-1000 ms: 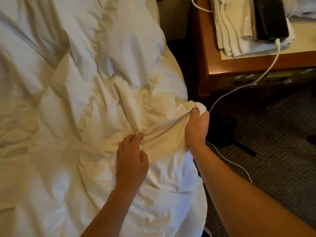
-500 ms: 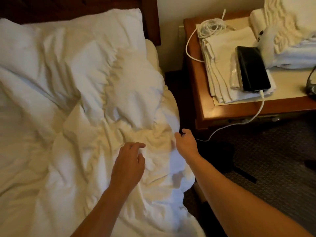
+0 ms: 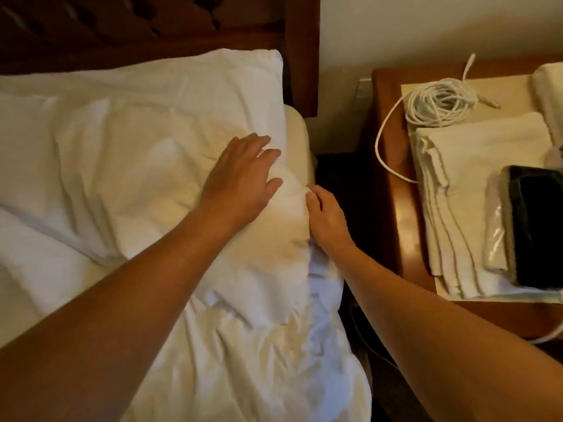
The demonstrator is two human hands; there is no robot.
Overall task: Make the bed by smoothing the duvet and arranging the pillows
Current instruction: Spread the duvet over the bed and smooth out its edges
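Observation:
A white, wrinkled duvet (image 3: 249,345) covers the bed, bunched near its top right corner. A white pillow (image 3: 170,95) lies against the dark wooden headboard (image 3: 152,28). My left hand (image 3: 240,178) rests flat on the duvet's upper end, fingers straight and spread. My right hand (image 3: 326,217) grips the duvet's right edge beside the left hand, fingers curled into the fabric at the side of the mattress (image 3: 300,132).
A wooden nightstand (image 3: 393,214) stands right of the bed, carrying folded white towels (image 3: 469,190), a coiled white cable (image 3: 438,102) and a black phone (image 3: 536,226). A dark narrow gap separates bed and nightstand.
Both hands have moved up the bed toward the headboard. The left hand now lies flat near the pillow, and the right hand has taken hold of the duvet edge higher up.

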